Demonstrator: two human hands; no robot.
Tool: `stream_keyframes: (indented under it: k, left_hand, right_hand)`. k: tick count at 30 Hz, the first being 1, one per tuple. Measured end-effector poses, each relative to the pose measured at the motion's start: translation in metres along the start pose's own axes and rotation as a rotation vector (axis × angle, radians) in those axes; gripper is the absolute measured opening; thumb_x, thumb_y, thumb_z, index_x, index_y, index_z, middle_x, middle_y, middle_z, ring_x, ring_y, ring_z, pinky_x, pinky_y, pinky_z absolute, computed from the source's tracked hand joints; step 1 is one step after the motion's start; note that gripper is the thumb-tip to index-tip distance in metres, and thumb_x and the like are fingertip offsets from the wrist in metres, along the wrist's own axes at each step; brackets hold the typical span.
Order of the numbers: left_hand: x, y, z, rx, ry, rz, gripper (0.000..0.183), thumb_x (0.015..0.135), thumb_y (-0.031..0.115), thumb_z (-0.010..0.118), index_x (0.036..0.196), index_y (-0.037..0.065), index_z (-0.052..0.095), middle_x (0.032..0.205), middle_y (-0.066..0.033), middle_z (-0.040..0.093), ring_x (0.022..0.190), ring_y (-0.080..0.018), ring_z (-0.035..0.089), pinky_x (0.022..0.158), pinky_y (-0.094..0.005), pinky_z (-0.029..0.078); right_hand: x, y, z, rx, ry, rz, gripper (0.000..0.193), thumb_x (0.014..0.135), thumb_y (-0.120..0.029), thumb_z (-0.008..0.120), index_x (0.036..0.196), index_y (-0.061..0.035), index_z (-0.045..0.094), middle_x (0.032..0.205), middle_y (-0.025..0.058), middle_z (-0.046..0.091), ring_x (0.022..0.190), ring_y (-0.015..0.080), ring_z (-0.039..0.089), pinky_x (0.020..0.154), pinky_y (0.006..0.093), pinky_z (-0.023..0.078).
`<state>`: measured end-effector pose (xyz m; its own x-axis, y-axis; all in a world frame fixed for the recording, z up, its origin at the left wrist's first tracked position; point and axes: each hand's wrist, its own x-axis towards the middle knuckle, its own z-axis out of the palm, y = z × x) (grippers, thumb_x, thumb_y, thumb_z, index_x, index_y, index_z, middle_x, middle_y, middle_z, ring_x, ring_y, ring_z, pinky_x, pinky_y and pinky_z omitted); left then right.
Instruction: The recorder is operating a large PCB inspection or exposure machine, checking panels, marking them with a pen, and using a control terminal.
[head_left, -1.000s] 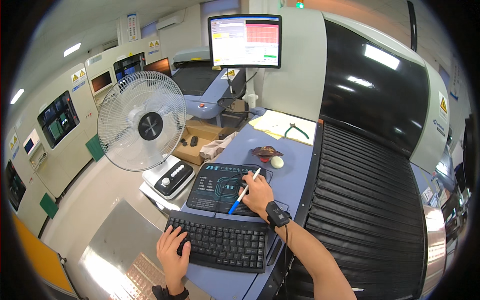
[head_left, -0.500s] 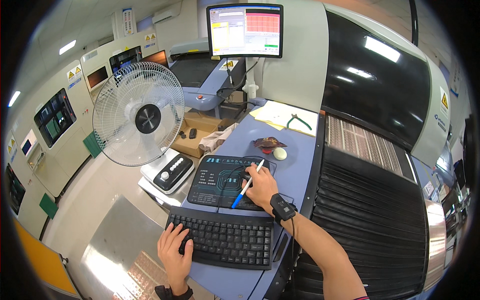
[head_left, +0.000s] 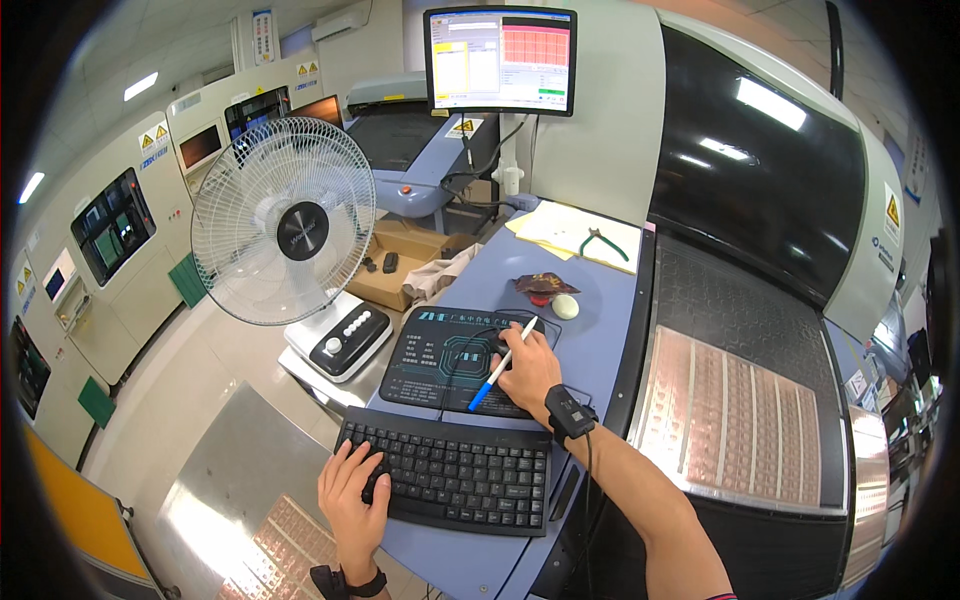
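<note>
My left hand (head_left: 352,500) rests with its fingers spread over the left end of a black keyboard (head_left: 465,480). Under the curled fingers of my right hand (head_left: 530,372) is a dark computer mouse (head_left: 499,347), mostly hidden by the hand. Held slantwise in that same hand is a white pen with a blue end (head_left: 487,388). Both lie over a black printed mouse pad (head_left: 425,350). Just beyond the pad sit a dark crinkled packet (head_left: 545,285) and a pale round object (head_left: 564,307).
Green-handled cutters (head_left: 605,245) lie on yellow and white paper (head_left: 560,235). A monitor (head_left: 500,62) stands above the blue worktop. At right, a copper-coloured panel (head_left: 735,420) lies on the machine's bed, below its dark hood (head_left: 755,150). A fan (head_left: 285,220) and cardboard box (head_left: 395,290) are left.
On the machine at right, the copper-coloured panel has come forward from under the hood, where black pleated bellows lay before. My hands keep their places; the view has shifted slightly.
</note>
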<state>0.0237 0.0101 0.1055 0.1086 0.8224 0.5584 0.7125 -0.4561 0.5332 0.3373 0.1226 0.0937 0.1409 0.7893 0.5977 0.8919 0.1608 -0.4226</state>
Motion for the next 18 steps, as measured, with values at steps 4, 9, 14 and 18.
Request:
stream_keyframes:
  k: [4, 9, 14, 18]
  left_hand:
    - [0.0003, -0.0007, 0.0022, -0.001, -0.005, 0.008, 0.027, 0.086, 0.017, 0.070, 0.109, 0.006, 0.076, 0.126, -0.0112, 0.071, 0.131, -0.0357, 0.057, 0.113, -0.0521, 0.037]
    - [-0.0018, 0.0000, 0.0004, 0.021, 0.006, 0.004, 0.027, 0.086, 0.017, 0.069, 0.109, 0.005, 0.076, 0.125, -0.0111, 0.071, 0.131, -0.0359, 0.056, 0.113, -0.0515, 0.037]
    - [-0.0002, 0.0032, 0.0010, 0.015, -0.014, -0.011, 0.026, 0.089, 0.017, 0.067, 0.111, 0.004, 0.075, 0.128, -0.0126, 0.071, 0.132, -0.0373, 0.055, 0.114, -0.0500, 0.036]
    - [-0.0011, 0.0026, 0.0010, 0.029, -0.009, -0.007, 0.026, 0.089, 0.017, 0.067, 0.110, 0.003, 0.075, 0.127, -0.0127, 0.071, 0.132, -0.0372, 0.055, 0.113, -0.0498, 0.037]
  right_hand:
    - [-0.0008, 0.0067, 0.0063, -0.039, 0.021, -0.001, 0.033, 0.084, -0.018, 0.073, 0.113, -0.0049, 0.063, 0.133, 0.0236, 0.064, 0.123, 0.0409, 0.058, 0.102, 0.0483, 0.051]
    - [-0.0011, 0.0045, 0.0057, -0.031, 0.039, -0.011, 0.036, 0.084, -0.018, 0.073, 0.115, -0.0045, 0.063, 0.132, 0.0242, 0.064, 0.122, 0.0414, 0.058, 0.102, 0.0485, 0.052]
    - [-0.0009, 0.0071, 0.0072, -0.015, 0.043, -0.029, 0.037, 0.082, -0.016, 0.074, 0.115, -0.0039, 0.062, 0.131, 0.0256, 0.064, 0.121, 0.0420, 0.059, 0.101, 0.0486, 0.052]
    - [-0.0013, 0.0057, 0.0053, -0.011, 0.047, -0.034, 0.037, 0.082, -0.015, 0.074, 0.115, -0.0037, 0.062, 0.131, 0.0262, 0.064, 0.120, 0.0422, 0.059, 0.100, 0.0486, 0.052]
